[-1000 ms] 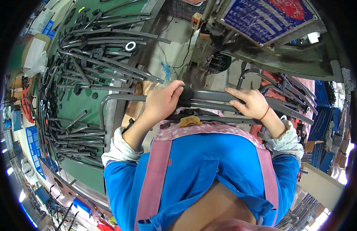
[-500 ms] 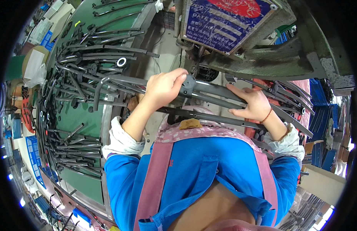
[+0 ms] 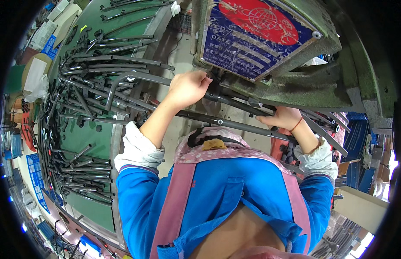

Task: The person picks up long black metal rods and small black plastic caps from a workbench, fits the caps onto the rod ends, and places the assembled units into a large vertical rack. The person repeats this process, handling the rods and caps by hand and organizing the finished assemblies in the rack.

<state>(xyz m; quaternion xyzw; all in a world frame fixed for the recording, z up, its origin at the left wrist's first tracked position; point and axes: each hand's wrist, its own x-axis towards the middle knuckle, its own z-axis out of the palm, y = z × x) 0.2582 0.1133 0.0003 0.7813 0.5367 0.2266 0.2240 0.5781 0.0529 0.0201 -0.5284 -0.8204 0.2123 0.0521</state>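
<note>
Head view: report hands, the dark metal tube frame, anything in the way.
Left hand and right hand both gripping dark metal tube frame, up against green machine. Loose dark metal tubes piled on green table, left. No visible obstruction.

bright blue jacket with a chest pocket, pink apron straps over it, white patterned sleeve covers, thin red bracelet on the right wrist.
</note>
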